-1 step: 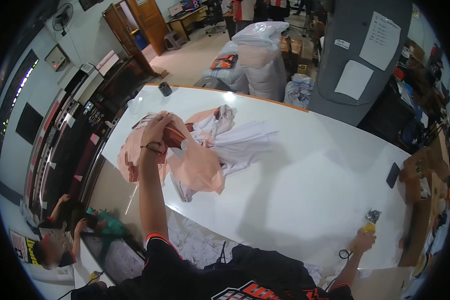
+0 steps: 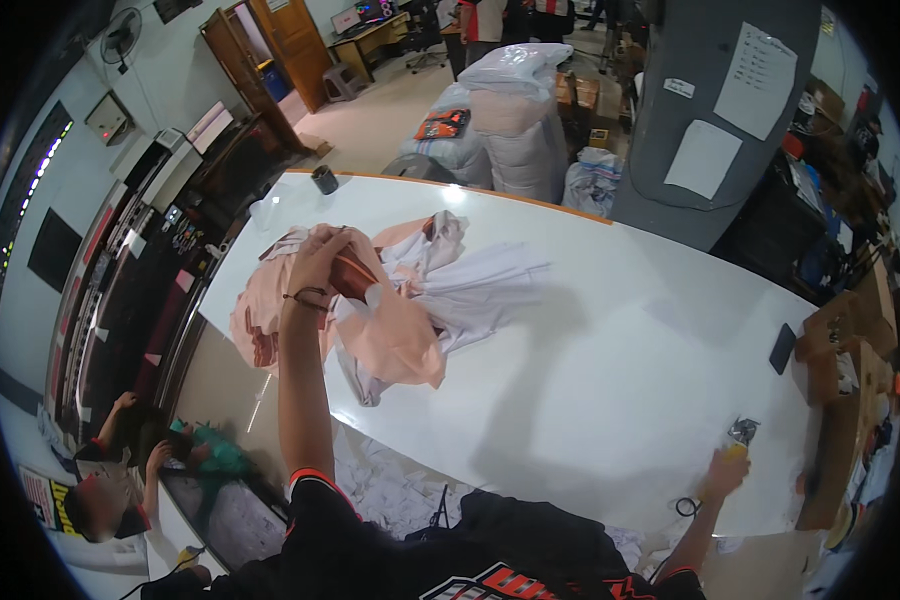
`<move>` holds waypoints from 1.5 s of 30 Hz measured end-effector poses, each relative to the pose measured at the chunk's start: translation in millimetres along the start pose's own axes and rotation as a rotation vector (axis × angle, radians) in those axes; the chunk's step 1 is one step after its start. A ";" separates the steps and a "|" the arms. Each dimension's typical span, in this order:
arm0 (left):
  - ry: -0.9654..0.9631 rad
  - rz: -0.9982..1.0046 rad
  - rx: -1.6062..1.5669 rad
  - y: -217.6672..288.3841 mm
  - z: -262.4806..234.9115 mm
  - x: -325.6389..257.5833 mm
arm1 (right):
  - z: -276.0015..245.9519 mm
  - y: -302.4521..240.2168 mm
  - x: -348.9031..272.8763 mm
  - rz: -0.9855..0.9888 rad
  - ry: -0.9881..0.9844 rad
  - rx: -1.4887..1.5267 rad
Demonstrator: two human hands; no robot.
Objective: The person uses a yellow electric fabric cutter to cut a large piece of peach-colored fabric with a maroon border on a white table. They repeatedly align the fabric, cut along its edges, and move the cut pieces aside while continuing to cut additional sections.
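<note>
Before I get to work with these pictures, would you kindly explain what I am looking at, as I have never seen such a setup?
There is no robot here, only a person with two bare hands. The view comes from a wide camera worn on the head, looking down, so straight edges bend near the rim. On the white table lies a crumpled heap of peach, white and brown cloth, with a dark cup beyond it. The left hand is on the cloth; how firmly it grips, I cannot tell. At the far right, the right hand holds a yellow tool with a metal head.
</note>
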State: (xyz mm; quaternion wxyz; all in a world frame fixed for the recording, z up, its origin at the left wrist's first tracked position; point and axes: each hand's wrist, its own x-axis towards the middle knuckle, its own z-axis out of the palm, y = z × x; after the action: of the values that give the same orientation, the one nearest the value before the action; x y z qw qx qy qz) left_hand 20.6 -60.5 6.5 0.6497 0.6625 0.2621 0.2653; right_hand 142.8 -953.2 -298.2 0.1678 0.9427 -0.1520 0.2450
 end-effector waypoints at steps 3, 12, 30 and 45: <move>-0.305 0.264 0.305 89.4 80.4 -24.2 | -115.4 -216.5 39.6 -0.136 -0.415 1.313; -0.928 0.640 0.250 134.6 226.6 -138.3 | -256.1 -306.1 8.9 -0.761 -0.606 1.571; -0.267 1.178 0.568 -13.2 335.8 6.8 | -293.0 -110.9 -13.0 -0.045 -0.653 2.076; -0.657 0.407 0.808 -258.6 270.9 -267.6 | -51.1 -134.9 -11.3 -0.303 -0.473 0.648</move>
State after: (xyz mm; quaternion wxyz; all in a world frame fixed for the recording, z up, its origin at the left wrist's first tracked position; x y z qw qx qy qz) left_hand 14.2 -436.4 -259.0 0.3272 0.9440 -0.0063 0.0433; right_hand 162.2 -809.9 -294.5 -0.1424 0.9886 0.0386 0.0297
